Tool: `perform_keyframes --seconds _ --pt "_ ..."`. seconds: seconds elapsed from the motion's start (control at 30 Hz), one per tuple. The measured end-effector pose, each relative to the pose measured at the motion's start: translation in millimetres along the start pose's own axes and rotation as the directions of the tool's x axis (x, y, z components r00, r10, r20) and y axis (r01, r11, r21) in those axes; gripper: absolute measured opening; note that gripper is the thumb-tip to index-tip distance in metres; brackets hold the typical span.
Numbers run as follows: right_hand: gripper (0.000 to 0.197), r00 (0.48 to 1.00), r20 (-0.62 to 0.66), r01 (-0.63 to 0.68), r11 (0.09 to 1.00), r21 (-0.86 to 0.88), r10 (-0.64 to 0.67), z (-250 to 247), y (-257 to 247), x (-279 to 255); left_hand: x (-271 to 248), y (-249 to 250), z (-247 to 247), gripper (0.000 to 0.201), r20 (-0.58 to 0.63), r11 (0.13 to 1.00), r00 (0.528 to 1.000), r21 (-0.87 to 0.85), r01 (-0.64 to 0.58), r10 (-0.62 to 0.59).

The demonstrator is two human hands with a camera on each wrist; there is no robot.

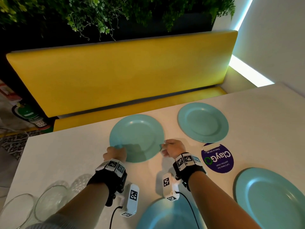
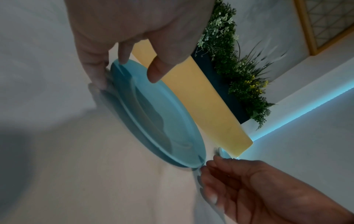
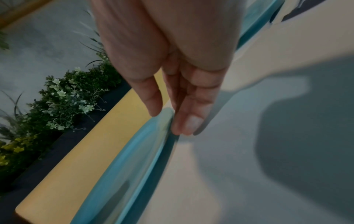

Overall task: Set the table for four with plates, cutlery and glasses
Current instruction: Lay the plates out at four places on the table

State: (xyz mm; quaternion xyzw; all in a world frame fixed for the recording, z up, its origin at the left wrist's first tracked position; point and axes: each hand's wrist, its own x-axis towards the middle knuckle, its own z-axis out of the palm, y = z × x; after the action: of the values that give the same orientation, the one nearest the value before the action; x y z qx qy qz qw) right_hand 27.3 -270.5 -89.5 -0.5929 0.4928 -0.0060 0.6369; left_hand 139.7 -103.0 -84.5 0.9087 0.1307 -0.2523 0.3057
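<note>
- Glasses (image 1: 41, 202) first, at my far left: a cluster of clear ones near the table's (image 1: 74, 154) near-left corner, not yet given out to any place.
- My left hand (image 1: 115, 153) comes next, pinching the near-left rim of the far-left plate (image 1: 137, 138). In the left wrist view the thumb lies along the rim's outer edge, one fingertip touches the rim from above and another hovers over it.
- That plate lies toward the far edge of the table, in front of the yellow bench (image 1: 123, 71). I cannot tell whether it sits fully flat or is just off the surface.
- My right hand (image 1: 172, 148) holds the same plate at its right rim, thumb over the lip and fingers pressed together against the edge below, as the right wrist view shows.
- A second blue plate (image 1: 203, 123) lies flat to the right of it, on the same far side.
- A purple round sticker (image 1: 217, 158) sits on the tabletop between the places.
- A third plate (image 1: 270, 197) lies at the near right, and a fourth (image 1: 165, 215) sits just below my forearms at the near edge.
- My judgement: all four plates are out, this one being settled into place; the glasses remain to distribute, and I see no cutlery anywhere in view.
</note>
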Motion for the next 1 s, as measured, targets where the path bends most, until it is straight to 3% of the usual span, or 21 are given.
perform_keyframes --seconds 0.2,0.3,0.47,0.67,0.93,1.0 --pt "0.027 0.992 -0.085 -0.078 0.984 0.163 0.092 -37 1 14 1 5 -3 0.050 -0.032 1.000 0.999 -0.010 -0.001 0.001" --pt "0.030 0.982 -0.074 -0.138 0.927 0.348 0.174 -55 -1 22 2 6 -2 0.049 -0.026 1.000 1.000 -0.002 0.011 -0.011" --pt "0.030 0.981 -0.052 -0.128 0.818 0.561 0.189 -74 -2 29 4 6 3 0.048 -0.016 1.000 1.000 0.000 0.021 -0.021" --pt "0.040 0.980 -0.086 -0.102 0.827 0.553 0.179 -87 0 29 5 6 4 0.049 -0.014 1.000 1.000 -0.004 0.027 -0.027" --pt "0.045 0.949 -0.173 -0.129 0.822 0.555 0.265 -88 -10 27 6 6 4 0.049 -0.002 1.000 1.000 -0.006 0.022 -0.022" --pt "0.039 0.939 -0.206 -0.120 0.824 0.554 0.274 -90 -6 29 5 6 4 0.049 -0.001 1.000 1.000 -0.018 0.020 -0.020"
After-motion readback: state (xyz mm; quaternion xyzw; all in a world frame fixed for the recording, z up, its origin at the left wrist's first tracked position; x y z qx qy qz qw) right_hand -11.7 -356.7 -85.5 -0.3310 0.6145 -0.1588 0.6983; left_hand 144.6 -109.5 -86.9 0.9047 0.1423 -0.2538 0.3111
